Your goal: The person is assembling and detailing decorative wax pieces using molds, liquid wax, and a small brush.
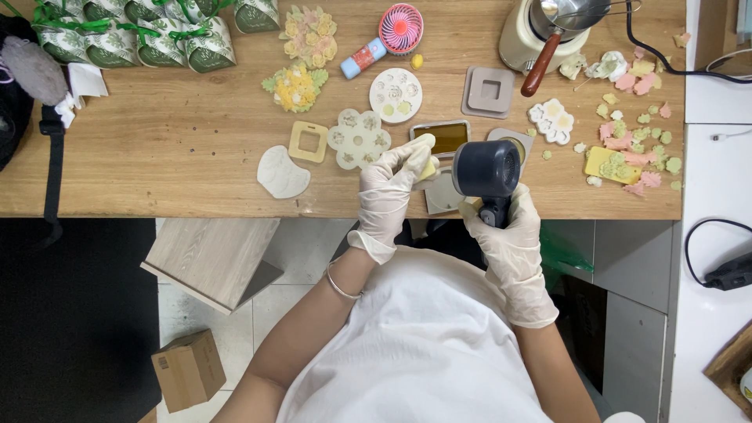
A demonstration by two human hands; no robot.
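My left hand [389, 182], in a white glove, holds a small pale yellow piece [428, 166] pinched between the fingertips above the table's front edge. My right hand [505, 227], also gloved, grips the handle of a dark blue heat gun [486, 170] whose round barrel sits right beside the yellow piece. Under both hands lie a grey square mat [442, 196] and a small tin with amber contents [441, 135]. A flower-shaped white mould [358, 138] lies just left of my left hand.
On the wooden table [180, 117] are a round mould [395, 95], a square frame [308, 141], a pink mini fan [400, 27], wax flower clusters [296, 86], green wrapped bags [149, 35], a melting pot with ladle [548, 31] and scattered pink and green scraps [634, 141]. Boxes [188, 368] stand on the floor.
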